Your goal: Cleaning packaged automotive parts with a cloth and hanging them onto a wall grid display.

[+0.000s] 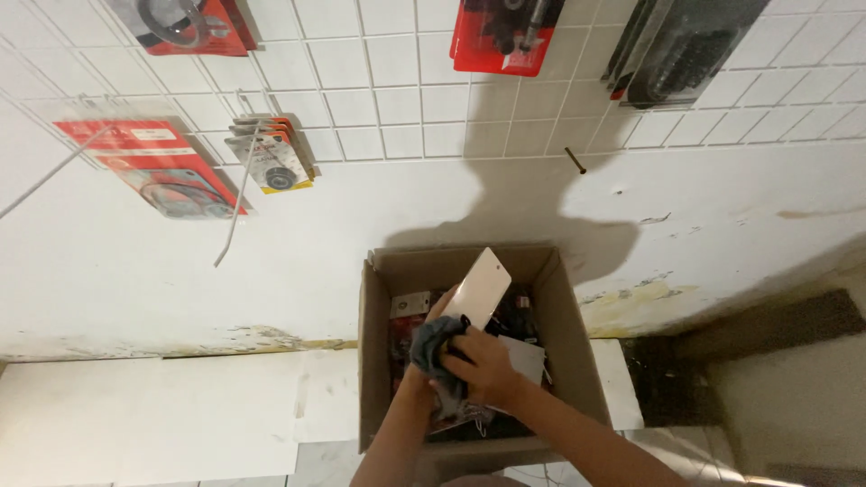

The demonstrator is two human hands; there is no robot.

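An open cardboard box (376,361) stands on the floor against a white wall, filled with packaged goods. Both my hands are inside it. My left hand (435,317) holds a flat packaged item with a pale card back (478,287), which sticks up tilted out of the box. My right hand (483,365) presses a grey cloth (431,350) against the lower part of that package. Both forearms come in from the bottom edge.
A white wire grid on the wall carries hung blister packs: red ones at the left (153,162), a stack of small ones (273,162), a red one at the top (501,36), dark ones at the right (677,45). A dark mat (749,343) lies to the right.
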